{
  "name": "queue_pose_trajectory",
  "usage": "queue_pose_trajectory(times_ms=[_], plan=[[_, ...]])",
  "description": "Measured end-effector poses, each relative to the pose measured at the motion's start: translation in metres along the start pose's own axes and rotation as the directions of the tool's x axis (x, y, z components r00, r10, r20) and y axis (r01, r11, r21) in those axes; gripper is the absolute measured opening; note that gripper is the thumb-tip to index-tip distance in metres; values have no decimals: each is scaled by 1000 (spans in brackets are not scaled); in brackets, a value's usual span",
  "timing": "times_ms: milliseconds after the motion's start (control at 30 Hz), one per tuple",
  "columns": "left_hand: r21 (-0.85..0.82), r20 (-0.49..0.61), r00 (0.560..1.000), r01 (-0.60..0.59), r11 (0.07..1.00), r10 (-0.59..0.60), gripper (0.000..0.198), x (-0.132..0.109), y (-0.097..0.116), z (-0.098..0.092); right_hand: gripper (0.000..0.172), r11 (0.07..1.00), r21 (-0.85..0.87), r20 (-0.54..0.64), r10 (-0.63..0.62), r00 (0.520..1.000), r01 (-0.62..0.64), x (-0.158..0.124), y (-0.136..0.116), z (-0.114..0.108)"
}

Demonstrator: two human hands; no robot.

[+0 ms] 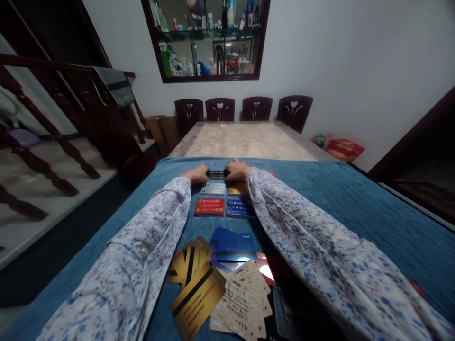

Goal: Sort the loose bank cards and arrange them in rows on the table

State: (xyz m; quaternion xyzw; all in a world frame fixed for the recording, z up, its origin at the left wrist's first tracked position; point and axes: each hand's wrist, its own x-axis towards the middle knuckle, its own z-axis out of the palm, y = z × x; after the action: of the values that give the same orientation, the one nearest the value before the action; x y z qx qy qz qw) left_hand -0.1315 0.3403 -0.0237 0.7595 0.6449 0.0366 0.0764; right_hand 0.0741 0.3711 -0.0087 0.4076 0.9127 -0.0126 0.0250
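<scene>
My left hand [197, 174] and my right hand [237, 170] are stretched far forward over the blue cloth, fingers closed at either end of a black card [216, 174] with light print. Whether it is one card or a stack, I cannot tell. Just nearer lie a silver card [213, 189] and a gold card [237, 190], partly behind my right sleeve. Closer still are a stack of red cards [209, 207] and a stack of blue patterned cards [240, 208].
Between my forearms lie loose blue cards [236, 245], gold cards with black stripes [199, 298] and fanned beige cards [245, 300]. The blue cloth [313, 189] covers the near part of a stone-topped table [245, 137]. Several dark chairs [220, 110] stand at the far side.
</scene>
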Motion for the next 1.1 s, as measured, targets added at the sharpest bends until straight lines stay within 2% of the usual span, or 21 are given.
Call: queue_pose_trajectory(times_ms=[300,500,733,900,1100], plan=[[61,57,993,96,994,-99,35,2,5,-1,43,999,-44,-5,-25,1000,25,0,-1,2],[71,81,990,110,991,-115,34,-1,8,-3,48,992,-120,11,-35,999,36,-4,-4,-1],[53,41,995,86,995,-88,37,-2,4,1,49,989,-146,18,-28,999,31,-5,-6,-5],[-10,-46,998,38,999,-39,35,-2,-4,8,49,990,-139,-8,-18,1000,16,-9,-3,-6],[-72,-131,988,73,995,-82,29,-7,-13,13,43,997,-79,-48,13,999,-17,-25,2,-14]])
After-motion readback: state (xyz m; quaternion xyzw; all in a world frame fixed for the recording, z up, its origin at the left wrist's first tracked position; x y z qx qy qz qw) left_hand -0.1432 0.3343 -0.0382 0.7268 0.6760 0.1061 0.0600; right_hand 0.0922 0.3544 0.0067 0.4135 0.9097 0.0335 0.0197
